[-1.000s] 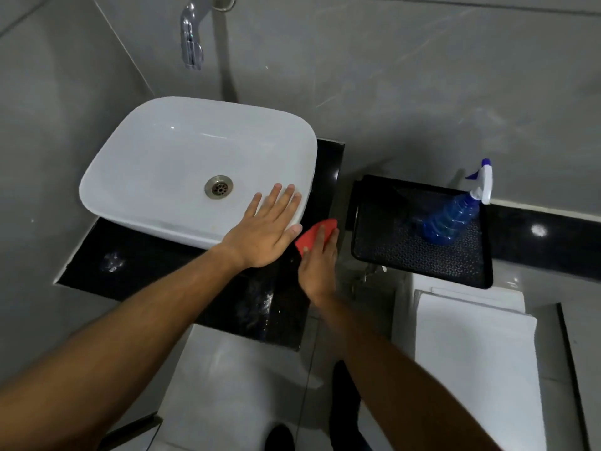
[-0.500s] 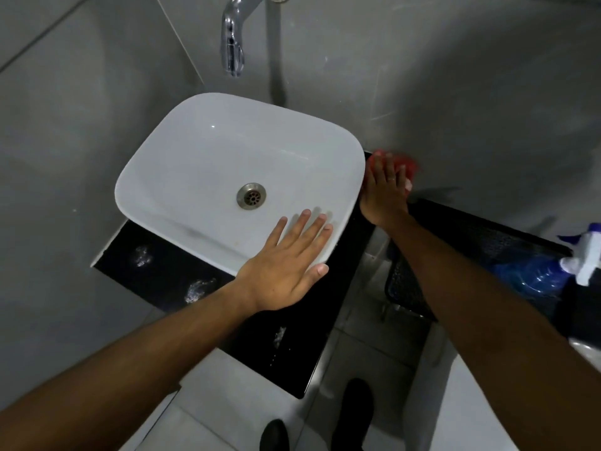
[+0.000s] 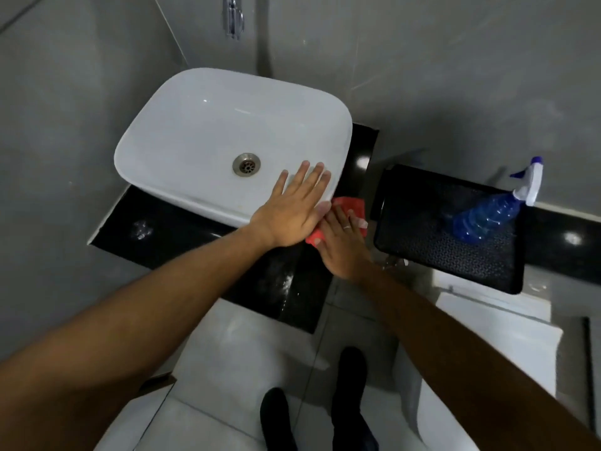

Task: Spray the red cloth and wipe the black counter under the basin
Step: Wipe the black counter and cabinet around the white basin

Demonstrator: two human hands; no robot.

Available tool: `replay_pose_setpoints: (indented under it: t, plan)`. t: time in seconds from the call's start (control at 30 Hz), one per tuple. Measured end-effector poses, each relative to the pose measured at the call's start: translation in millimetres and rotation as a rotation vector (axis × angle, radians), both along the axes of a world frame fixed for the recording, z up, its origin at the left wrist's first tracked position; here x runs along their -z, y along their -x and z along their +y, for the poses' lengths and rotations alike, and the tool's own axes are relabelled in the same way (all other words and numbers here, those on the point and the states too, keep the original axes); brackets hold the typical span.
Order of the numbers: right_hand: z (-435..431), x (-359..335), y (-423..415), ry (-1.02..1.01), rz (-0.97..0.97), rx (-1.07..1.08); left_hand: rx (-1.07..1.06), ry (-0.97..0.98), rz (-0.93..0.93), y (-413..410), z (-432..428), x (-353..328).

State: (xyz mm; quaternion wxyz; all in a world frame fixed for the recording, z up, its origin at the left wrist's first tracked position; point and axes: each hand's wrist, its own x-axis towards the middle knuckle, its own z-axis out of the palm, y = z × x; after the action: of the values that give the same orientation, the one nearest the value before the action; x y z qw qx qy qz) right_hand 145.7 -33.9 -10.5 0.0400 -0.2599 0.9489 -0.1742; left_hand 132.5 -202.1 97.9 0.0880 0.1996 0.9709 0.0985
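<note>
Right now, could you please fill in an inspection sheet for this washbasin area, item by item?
Surface: black counter shows whitish smears at its front left and centre.
Job's things: red cloth lies on the counter beside the basin's right front corner; spray bottle lies tilted on the black tray.
Clutter: nothing seen.
Hands: left hand flat on the white basin rim; right hand presses the cloth, fingers spread.
Cables: nothing seen.
Surroundings: grey tiled wall, chrome tap, white floor, dark shoes.
</note>
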Motion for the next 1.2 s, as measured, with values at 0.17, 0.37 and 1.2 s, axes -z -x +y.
replay_pose_setpoints:
  t: [0.17,0.37,1.2]
  plan:
    - [-19.9,3.9,-91.0,0.086,0.021,0.116,0.024,0.020,0.039,-0.4,-3.0,3.6]
    - [-66.6,17.8,-184.6,0.032,-0.009,0.339,0.031,-0.011,0.043,1.5,-3.8,8.3]
    - [-81.6,1.5,-83.4,-0.179,0.009,0.098,0.008,0.045,0.063,8.8,-85.9,6.0]
